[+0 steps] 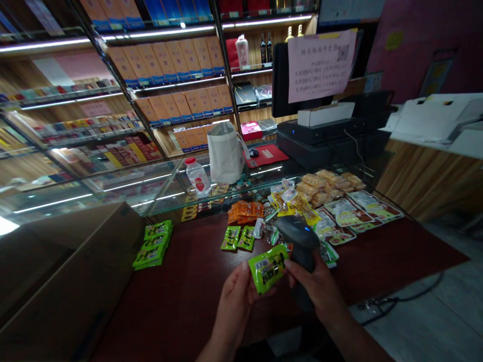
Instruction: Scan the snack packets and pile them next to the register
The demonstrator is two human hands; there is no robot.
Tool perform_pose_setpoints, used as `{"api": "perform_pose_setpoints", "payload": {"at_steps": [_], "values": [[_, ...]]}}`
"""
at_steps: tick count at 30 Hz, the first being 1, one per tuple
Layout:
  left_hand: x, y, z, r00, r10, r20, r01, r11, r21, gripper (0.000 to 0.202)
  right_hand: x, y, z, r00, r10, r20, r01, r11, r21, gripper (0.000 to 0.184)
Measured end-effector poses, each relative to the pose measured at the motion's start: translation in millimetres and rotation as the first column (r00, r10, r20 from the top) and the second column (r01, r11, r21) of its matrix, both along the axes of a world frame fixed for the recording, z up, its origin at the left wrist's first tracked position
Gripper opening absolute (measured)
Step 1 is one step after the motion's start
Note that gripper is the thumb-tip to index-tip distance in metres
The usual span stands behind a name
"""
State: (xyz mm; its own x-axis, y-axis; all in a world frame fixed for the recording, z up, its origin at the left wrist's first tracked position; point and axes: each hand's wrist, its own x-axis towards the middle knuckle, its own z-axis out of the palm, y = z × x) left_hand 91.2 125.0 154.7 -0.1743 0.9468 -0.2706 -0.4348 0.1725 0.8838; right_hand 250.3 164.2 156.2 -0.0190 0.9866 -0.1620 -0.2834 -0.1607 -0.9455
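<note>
Above the front of the dark red counter [181, 291], my left hand [237, 295] pinches the left end of a green snack packet [268, 268]. My right hand [320, 284] is wrapped round a black barcode scanner [300, 236] with a small blue light on top. Its thumb also touches the packet's right end. Just beyond lie two more green packets [237, 238], side by side. Orange packets [246, 211] are piled behind them. Clear and yellow snack packs [294, 198] lie behind the scanner, partly hidden by it.
An open cardboard box [75, 281] fills the left, with stacked green packets [154, 245] beside it. Flat pouches [349, 211] and wrapped buns or cakes [324, 186] lie at the right. A bottle [197, 177], a white bag [225, 156] and a monitor [281, 80] stand behind.
</note>
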Motion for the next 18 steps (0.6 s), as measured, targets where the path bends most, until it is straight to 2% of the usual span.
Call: {"api": "perform_pose_setpoints", "payload": {"at_steps": [2,7,12,18], "values": [[4,-4,0.7,0.998,-0.044,0.053,0.044,0.999,-0.007,0.054,2,3,-3.3,1.0,-0.018,0.003,0.018,1.0,-0.011,0.046],[12,-9,12.4,0.994,-0.111,0.019,0.111,0.994,0.02,0.041,3,7,-7.2,0.999,-0.047,-0.009,0.047,0.999,0.0,0.048],[9,-3,13.3,1.0,0.009,-0.021,-0.008,0.999,0.048,0.034,-2,6,-7.1,0.998,-0.049,-0.034,0.049,0.999,0.011,0.045],[-2,6,9.2,0.976,0.206,-0.071,-0.203,0.978,0.046,0.036,0,8,-17.2,0.999,-0.042,0.027,0.041,0.999,0.031,0.043]]}}
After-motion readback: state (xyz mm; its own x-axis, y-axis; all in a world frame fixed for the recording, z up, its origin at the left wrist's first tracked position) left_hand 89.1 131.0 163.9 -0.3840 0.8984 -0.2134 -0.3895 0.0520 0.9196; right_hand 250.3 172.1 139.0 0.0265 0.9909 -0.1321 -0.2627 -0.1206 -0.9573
